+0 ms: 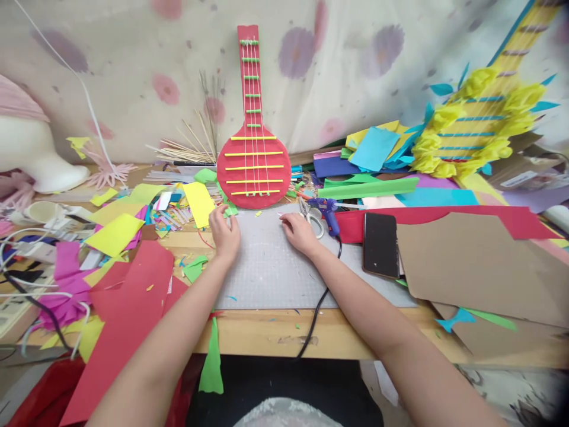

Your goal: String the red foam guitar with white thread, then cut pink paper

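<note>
A red paper guitar (254,169) with green and yellow bars and white strings leans upright against the curtain behind the mat. My left hand (224,235) is at the left edge of the grey cutting mat (267,267), below the guitar. Its fingers are loosely curled and apart, close to a green paper scrap, with nothing seen in them. My right hand (300,232) rests on the mat, fingers loosely extended to the left, holding nothing I can see. Just beside it lie white-handled scissors (316,226) and a blue glue gun (328,212).
Coloured paper scraps, thin sticks (186,151) and red paper (137,296) crowd the left. A black phone (380,244), cardboard (466,261) and a yellow paper guitar (473,133) are on the right. The black cord (316,317) crosses the table's front edge.
</note>
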Available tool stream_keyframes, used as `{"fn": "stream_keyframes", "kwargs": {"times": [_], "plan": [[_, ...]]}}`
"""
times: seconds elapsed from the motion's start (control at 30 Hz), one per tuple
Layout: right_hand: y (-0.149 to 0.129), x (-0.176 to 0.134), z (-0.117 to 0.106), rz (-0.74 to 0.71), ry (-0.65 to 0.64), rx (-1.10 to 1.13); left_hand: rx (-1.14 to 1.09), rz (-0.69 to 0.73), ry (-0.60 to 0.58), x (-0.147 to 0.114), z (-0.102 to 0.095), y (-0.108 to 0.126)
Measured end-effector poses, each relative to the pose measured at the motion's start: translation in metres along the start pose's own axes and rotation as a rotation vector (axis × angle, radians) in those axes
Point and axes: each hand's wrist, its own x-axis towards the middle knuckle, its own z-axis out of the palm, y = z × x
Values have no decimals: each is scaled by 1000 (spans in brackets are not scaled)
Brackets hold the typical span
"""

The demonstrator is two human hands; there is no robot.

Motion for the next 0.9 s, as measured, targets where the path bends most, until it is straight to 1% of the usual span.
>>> {"fn": "stream_keyframes", "kwargs": {"times": [0.03, 0.1, 0.2, 0.27, 0.33, 0.4, 0.5, 0.57, 0.67, 0.73, 0.8, 0.87, 0.9], "plan": [[1, -1, -1, -11, -3, -6, 8, 44, -34, -7, 1, 1], [2, -2, -2, -36, -14, -24, 17, 116, -92, -10, 0, -1], [4, -3, -2, -63, -32, -55, 34, 255, -180, 2, -7, -16], [5, -2, -2, -72, -37, -72, 52, 308, -200, 16, -13, -31], [5, -2, -3, -77, -40, -77, 70, 293, -192, 31, -18, -46], [4, -1, -4, -81, -43, -73, 86, 273, -212, 46, -22, -60], [4, -2, -9, -95, -69, -33, 95, 225, -237, 66, -26, -71], [3, -3, -14, -89, -101, 9, 101, 187, -205, 77, -27, -69], [-2, -4, -24, -46, -151, 55, 83, 101, -146, 82, -25, -53], [-10, -3, -31, -16, -205, 48, 52, 8, -180, 79, -22, -37], [-20, 2, -39, 2, -282, 9, 45, -92, -267, 73, -18, -21], [-33, 9, -47, 15, -364, -41, 90, -110, -305, 69, -13, -8], [-40, 13, -51, 19, -394, -60, 112, -95, -314, 68, -11, -3]]}}
